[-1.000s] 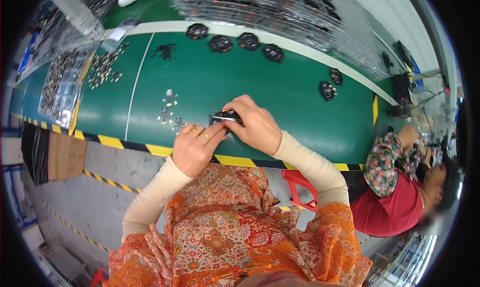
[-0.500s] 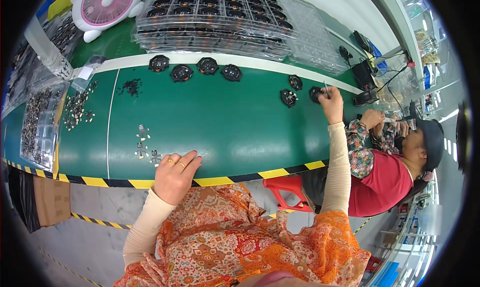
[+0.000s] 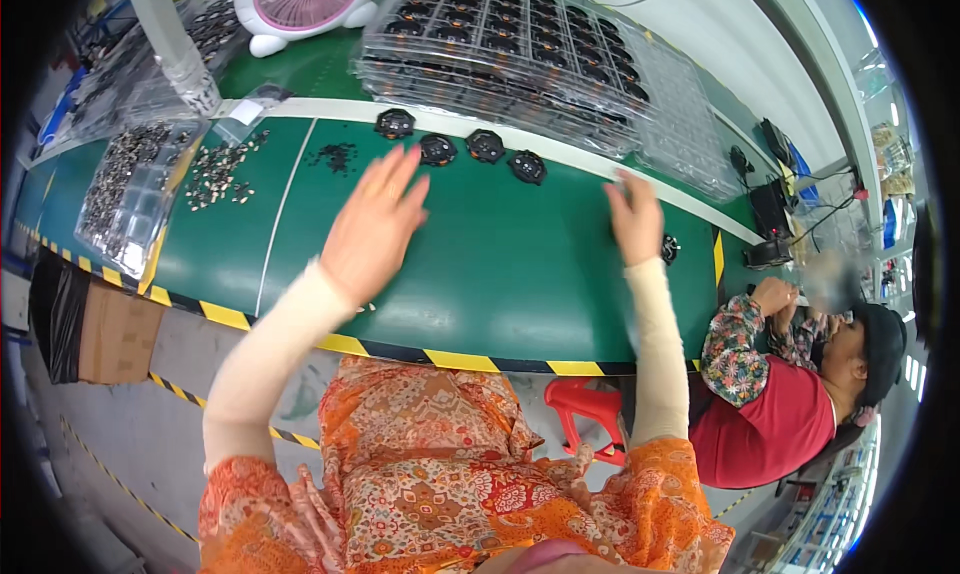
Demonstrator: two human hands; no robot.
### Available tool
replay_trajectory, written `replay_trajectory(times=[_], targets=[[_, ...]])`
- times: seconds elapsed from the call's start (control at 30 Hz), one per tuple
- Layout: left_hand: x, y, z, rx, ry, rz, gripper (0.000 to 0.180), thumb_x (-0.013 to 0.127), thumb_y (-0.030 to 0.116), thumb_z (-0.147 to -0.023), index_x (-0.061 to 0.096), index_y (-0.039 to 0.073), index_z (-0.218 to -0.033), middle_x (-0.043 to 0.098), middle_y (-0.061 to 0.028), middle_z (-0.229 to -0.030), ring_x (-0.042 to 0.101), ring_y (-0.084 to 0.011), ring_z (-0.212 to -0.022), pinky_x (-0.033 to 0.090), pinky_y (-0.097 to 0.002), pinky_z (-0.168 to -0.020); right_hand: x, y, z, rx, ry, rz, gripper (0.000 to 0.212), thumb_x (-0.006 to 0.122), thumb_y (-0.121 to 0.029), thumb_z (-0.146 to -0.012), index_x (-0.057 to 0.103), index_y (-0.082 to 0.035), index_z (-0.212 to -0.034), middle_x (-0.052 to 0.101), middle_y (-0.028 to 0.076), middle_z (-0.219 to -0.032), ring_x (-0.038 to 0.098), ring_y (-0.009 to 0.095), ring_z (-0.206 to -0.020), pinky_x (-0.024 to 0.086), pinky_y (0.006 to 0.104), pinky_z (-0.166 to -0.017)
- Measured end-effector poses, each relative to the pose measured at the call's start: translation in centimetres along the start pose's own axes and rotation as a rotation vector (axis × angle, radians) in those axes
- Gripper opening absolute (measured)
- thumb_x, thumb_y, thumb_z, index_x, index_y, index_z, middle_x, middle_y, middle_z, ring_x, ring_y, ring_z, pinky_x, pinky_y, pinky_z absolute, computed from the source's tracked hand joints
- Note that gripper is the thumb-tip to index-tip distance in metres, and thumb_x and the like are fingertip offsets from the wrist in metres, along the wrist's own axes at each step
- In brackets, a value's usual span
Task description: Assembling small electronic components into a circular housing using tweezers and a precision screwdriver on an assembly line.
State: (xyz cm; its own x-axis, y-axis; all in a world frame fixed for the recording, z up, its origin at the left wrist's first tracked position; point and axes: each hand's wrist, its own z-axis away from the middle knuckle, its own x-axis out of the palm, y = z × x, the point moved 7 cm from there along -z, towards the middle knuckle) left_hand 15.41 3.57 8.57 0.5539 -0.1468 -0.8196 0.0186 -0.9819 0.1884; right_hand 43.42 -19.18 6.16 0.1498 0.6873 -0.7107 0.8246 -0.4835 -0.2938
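Observation:
My left hand [image 3: 372, 229] reaches over the green mat with its fingers stretched out. Its fingertips are right by a black round housing [image 3: 436, 150], and whether they touch it I cannot tell. Three similar ones lie in the same row: a housing at the left end [image 3: 395, 124], one to the right [image 3: 485, 146] and one at the right end [image 3: 527, 167]. Farther right, my right hand [image 3: 636, 219] is open, thumb and fingers apart, with nothing visible in it. Just beside its wrist lies another black housing [image 3: 670, 248], partly hidden.
Stacked clear trays [image 3: 500, 59] of black housings stand behind the row. Small black parts [image 3: 334, 158] and mixed small pieces [image 3: 222, 171] lie left, beside a clear compartment box [image 3: 125, 199]. A pink-and-white fan [image 3: 305, 9] stands at the back. A co-worker [image 3: 770, 404] sits at right.
My left hand has lifted from the near edge and moved forward to the row of housings. My right hand has let go of the black housing it held. The whole view has shifted.

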Motion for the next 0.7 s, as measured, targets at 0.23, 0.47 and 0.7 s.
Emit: replay_trajectory(times=[0.23, 0.47, 0.7], targets=[[10.1, -8.8, -3.1, -0.342, -0.473, -0.211, 0.074, 0.045, 0.062, -0.096, 0.032, 0.018, -0.154, 0.030, -0.0275, -0.155, 0.027, -0.0443, -0.145, 0.026, -0.0620, -0.113, 9.6, -11.0, -1.9, -0.099, -0.242, 0.053, 0.030, 0.065, -0.038, -0.091, 0.070, -0.024, -0.117, 0.063, 0.006, -0.109, 0.069, 0.029, -0.079, 0.055, 0.0404, -0.065], [5.8, 1.9, 2.8, -0.054, -0.298, -0.194, 0.071, 0.068, 0.051, -0.083, 0.052, 0.016, -0.142, 0.046, -0.0278, -0.143, 0.042, -0.0441, -0.134, 0.034, -0.0631, -0.105, 10.3, -14.3, -0.1, -0.299, -0.266, -0.048, 0.032, 0.068, -0.037, -0.088, 0.070, -0.024, -0.117, 0.061, 0.005, -0.113, 0.069, 0.026, -0.085, 0.056, 0.0378, -0.066], [4.1, 9.4, 4.2, -0.011, -0.197, 0.030, 0.057, 0.077, 0.033, -0.077, 0.061, 0.010, -0.127, 0.048, -0.0217, -0.139, 0.043, -0.0403, -0.133, 0.030, -0.0613, -0.109, 10.2, -18.5, -1.3, -0.253, -0.310, -0.208, 0.024, 0.069, -0.023, -0.088, 0.070, -0.016, -0.110, 0.062, 0.007, -0.115, 0.069, 0.028, -0.089, 0.058, 0.0396, -0.071]])
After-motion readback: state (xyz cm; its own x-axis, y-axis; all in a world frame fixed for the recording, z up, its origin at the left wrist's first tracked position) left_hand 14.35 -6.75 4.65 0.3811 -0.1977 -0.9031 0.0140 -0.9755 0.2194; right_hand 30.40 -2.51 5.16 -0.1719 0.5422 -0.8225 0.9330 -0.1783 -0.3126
